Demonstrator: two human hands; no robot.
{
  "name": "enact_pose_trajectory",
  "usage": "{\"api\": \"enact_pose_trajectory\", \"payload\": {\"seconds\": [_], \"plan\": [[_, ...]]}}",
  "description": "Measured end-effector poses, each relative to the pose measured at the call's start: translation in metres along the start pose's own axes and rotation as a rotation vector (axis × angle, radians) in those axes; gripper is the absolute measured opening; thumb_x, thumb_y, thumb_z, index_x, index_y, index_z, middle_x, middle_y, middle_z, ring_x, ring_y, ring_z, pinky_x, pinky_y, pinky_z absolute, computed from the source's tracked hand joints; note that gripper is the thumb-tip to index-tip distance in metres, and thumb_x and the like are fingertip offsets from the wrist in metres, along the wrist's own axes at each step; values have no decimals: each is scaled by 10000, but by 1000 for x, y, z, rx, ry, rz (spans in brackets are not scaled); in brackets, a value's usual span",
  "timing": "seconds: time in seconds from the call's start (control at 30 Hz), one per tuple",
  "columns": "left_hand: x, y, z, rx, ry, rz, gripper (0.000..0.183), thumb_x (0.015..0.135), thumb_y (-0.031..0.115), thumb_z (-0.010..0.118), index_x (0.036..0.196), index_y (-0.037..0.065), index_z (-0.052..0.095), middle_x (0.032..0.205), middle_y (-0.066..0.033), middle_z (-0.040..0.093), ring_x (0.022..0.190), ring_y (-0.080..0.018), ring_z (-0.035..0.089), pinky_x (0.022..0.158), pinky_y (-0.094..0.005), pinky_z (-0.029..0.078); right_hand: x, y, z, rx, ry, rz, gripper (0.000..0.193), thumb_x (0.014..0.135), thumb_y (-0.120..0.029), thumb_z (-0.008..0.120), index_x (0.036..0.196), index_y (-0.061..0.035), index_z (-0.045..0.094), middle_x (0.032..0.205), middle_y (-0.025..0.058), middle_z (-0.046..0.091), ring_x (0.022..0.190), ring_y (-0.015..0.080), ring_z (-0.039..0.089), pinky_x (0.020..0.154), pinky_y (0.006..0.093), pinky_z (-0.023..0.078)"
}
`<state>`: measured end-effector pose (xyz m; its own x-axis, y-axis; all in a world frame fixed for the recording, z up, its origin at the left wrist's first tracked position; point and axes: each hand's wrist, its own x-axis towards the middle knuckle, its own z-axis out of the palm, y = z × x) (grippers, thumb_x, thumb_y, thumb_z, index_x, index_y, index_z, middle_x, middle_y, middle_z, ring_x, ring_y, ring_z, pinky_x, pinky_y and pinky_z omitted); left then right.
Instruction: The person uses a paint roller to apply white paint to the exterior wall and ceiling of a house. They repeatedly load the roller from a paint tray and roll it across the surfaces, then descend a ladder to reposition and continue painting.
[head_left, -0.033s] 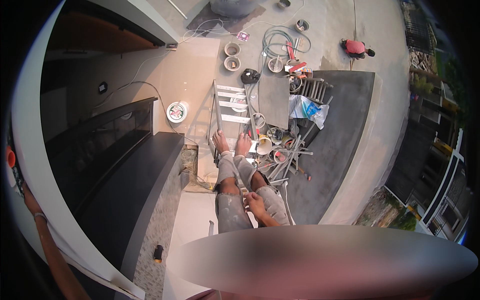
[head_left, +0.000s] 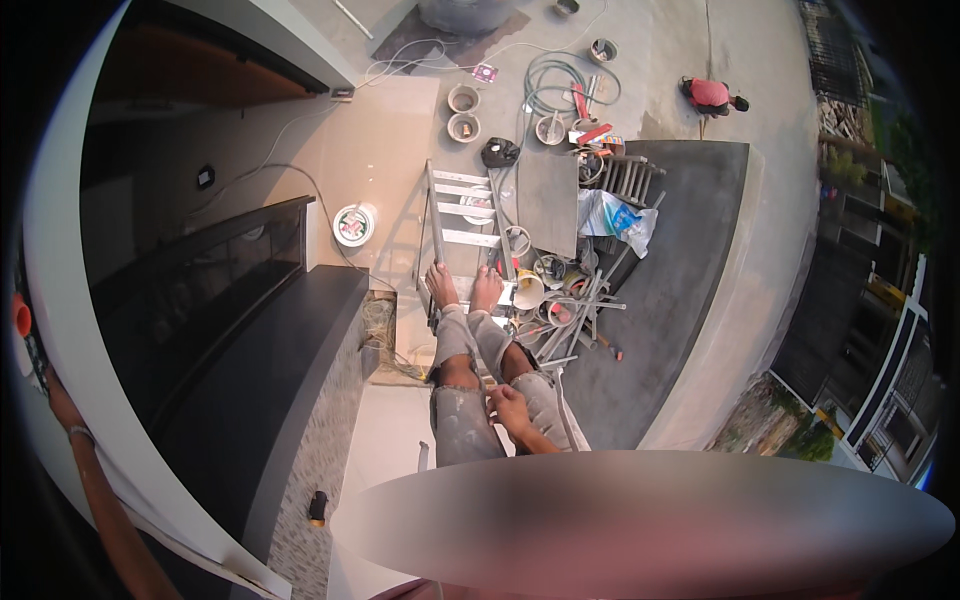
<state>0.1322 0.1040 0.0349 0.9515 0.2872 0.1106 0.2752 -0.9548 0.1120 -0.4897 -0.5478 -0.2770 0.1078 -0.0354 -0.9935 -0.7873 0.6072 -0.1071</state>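
My right hand (head_left: 511, 408) is over my thighs near the knees of my grey trousers (head_left: 462, 415). Its fingers are curled in; whatever they might hold is hidden. At the far left edge, my left arm reaches up along the white wall edge (head_left: 110, 330), with a band at the wrist. The left hand (head_left: 62, 402) is closed at the lower end of a dark, speckled, narrow thing (head_left: 38, 358), whose kind I cannot make out. An orange-red round part (head_left: 22, 315) shows above it. My bare feet stand on a metal stepladder (head_left: 470, 238).
Right of the ladder lie a heap of tools and poles (head_left: 570, 315), a grey board (head_left: 547, 205) and a white-blue sack (head_left: 620, 222). A white bucket (head_left: 353, 225) stands left of it. A dark ledge (head_left: 300, 350) runs below the window. Another person (head_left: 711, 96) crouches far off.
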Motion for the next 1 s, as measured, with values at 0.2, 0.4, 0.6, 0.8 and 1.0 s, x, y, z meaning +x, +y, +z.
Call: {"api": "enact_pose_trajectory", "payload": {"seconds": [0.2,0.4,0.6,0.8,1.0], "plan": [[1,-1,-2,46,16,66,504,1079,398,430,1422,76,611,1289,-135,704,1077,-215,711,1000,-318,529,-1,3,0,64,4,-8,227,1047,-258,564,1038,-39,624,732,55,589,638,152,597,517,319,520],[3,-13,-8,144,43,178,474,1092,368,422,1431,91,604,1293,-129,702,1065,-210,715,996,-315,537,6,0,-2,57,-48,30,219,1051,-263,562,1032,-51,618,743,49,593,665,155,616,529,316,531],[-3,-22,-17,423,97,356,429,1111,314,411,1439,107,594,1301,-121,695,1043,-202,722,987,-308,551,1,1,-3,-57,-33,50,193,1040,-206,538,1075,-39,627,748,58,613,626,155,619,513,312,529],[-22,19,-14,-624,-80,-306,370,1070,287,500,1208,2,690,1206,-103,695,1060,-177,690,980,-304,547,-3,-13,-12,-79,-44,63,211,1054,-245,544,1088,-54,626,760,47,614,673,151,622,559,324,534],[-62,86,-43,-1233,241,-379,556,999,235,513,1480,-25,409,1360,-215,566,1223,-322,601,1117,-445,428,-2,-27,-19,-110,-90,23,236,1041,-292,530,1128,-88,610,720,8,572,679,150,597,588,339,512]]}}
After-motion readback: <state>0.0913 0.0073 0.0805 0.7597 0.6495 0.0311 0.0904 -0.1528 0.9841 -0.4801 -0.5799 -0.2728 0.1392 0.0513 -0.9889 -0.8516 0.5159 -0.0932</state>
